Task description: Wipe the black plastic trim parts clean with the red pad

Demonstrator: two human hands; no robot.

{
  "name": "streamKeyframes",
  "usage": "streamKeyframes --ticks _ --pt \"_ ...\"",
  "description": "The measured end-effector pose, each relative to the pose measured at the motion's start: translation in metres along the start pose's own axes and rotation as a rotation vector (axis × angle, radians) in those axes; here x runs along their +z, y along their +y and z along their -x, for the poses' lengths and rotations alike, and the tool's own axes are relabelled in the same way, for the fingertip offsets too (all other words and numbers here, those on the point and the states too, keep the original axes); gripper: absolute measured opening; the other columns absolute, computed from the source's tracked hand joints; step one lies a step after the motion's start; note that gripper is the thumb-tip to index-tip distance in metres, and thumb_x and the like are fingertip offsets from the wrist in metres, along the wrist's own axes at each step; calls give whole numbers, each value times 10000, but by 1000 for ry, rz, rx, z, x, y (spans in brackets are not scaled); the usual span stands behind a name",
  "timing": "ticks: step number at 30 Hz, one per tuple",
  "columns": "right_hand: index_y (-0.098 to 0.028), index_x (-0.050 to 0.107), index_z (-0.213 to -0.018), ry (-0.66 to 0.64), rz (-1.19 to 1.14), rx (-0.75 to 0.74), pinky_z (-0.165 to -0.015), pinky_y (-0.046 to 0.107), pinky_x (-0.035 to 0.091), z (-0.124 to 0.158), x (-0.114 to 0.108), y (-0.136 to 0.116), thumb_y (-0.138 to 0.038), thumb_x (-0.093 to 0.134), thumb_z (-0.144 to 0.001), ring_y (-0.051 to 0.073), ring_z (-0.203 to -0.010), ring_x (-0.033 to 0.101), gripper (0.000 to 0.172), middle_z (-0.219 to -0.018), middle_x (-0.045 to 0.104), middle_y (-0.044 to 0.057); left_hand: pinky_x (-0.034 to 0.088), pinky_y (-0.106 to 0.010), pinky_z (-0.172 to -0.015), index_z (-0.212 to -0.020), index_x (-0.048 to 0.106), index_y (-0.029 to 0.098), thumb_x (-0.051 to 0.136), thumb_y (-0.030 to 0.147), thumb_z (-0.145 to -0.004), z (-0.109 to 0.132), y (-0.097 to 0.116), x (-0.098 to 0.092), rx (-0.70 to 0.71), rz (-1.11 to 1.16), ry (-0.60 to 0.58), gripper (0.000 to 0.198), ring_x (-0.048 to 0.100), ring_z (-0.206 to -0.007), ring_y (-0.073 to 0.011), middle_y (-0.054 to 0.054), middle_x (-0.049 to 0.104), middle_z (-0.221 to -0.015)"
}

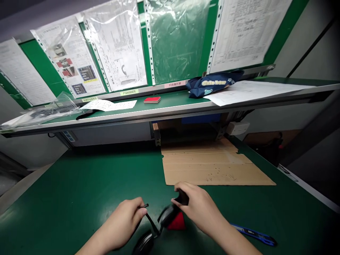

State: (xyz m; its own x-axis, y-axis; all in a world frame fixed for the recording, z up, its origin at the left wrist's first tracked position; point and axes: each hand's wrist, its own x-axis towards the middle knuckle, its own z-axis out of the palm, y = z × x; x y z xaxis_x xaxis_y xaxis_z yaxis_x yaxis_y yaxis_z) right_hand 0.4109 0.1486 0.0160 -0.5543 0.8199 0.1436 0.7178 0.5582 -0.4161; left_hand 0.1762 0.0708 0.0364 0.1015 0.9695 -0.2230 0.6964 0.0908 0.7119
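Observation:
My left hand (132, 216) is closed on a thin black strap or arm that runs down to a black object (145, 242) at the bottom edge. My right hand (195, 205) grips a black curved piece between thumb and fingers. Just below it hangs a rounded black part (168, 215), blurred, which joins the thin arm near the middle. What the whole black item is, I cannot tell; it looks like one linked piece. Behind it, a red piece (177, 222) shows on the green table (106, 180).
A flat cardboard sheet (207, 170) lies beyond my right hand. To the right is a blue cutter knife (255, 234). The shelf (170, 106) above carries a dark blue pouch (209, 84), papers, a red pad (152, 100) and a plastic bag (53, 109).

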Motion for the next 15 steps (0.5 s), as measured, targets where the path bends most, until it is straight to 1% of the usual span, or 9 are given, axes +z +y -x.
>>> streamKeyframes --ticks 1,3,5,7,9,11,13,14,15 --pt "-254 596 -939 65 -82 96 -623 279 488 4 5 1 -261 616 -818 199 -806 667 123 -940 708 19 230 -260 -579 -732 445 231 402 487 -914 1 -7 4 -59 127 40 317 350 -618 -149 42 418 -661" --pt "-269 612 -1011 89 -228 190 -711 300 527 12 22 -2 -309 675 -785 219 -905 673 238 -1031 707 25 271 -251 -593 -742 396 228 415 544 -895 0 -21 16 -136 423 70 352 337 -622 -130 60 376 -664" --pt "-274 612 -1105 10 -285 186 -808 328 529 17 41 -10 -297 701 -760 247 -1017 655 357 -1130 691 41 290 -241 -575 -737 368 226 458 581 -867 -2 -34 34 -162 695 61 388 326 -577 -105 79 360 -633" --pt "-265 600 -1154 -45 -311 198 -836 335 520 19 56 -19 -293 676 -775 257 -1048 645 387 -1161 681 57 305 -226 -547 -725 361 223 539 603 -817 -4 -44 51 -164 910 73 429 354 -525 -83 89 397 -592" --pt "-266 587 -1162 -79 -341 217 -803 313 514 16 64 -25 -315 635 -801 245 -1004 657 367 -1118 694 59 349 -220 -545 -726 379 217 639 571 -765 -4 -50 65 -216 1114 111 441 445 -505 -81 73 488 -583" --pt "-271 571 -1158 -111 -348 219 -732 279 502 11 68 -28 -331 603 -815 228 -922 669 350 -1044 707 52 433 -244 -608 -763 431 205 715 454 -754 0 -53 75 -377 1363 147 378 576 -564 -115 23 598 -647" --pt "-266 563 -1151 -120 -316 180 -684 260 480 4 71 -27 -307 578 -820 219 -870 666 334 -1001 708 49 484 -283 -727 -812 487 182 720 314 -779 4 -56 80 -517 1614 163 269 659 -695 -158 -38 661 -748" --pt "-267 566 -1141 -117 -295 139 -670 254 470 1 73 -26 -290 575 -816 214 -852 663 326 -986 709 44 485 -295 -782 -836 510 170 703 278 -792 6 -58 80 -533 1697 172 226 671 -761 -174 -62 670 -791" --pt "-277 574 -1125 -113 -271 93 -653 246 463 -3 77 -24 -282 587 -806 206 -827 662 319 -964 711 32 479 -294 -806 -845 522 163 684 282 -804 7 -62 79 -509 1699 185 205 668 -785 -175 -70 664 -807"
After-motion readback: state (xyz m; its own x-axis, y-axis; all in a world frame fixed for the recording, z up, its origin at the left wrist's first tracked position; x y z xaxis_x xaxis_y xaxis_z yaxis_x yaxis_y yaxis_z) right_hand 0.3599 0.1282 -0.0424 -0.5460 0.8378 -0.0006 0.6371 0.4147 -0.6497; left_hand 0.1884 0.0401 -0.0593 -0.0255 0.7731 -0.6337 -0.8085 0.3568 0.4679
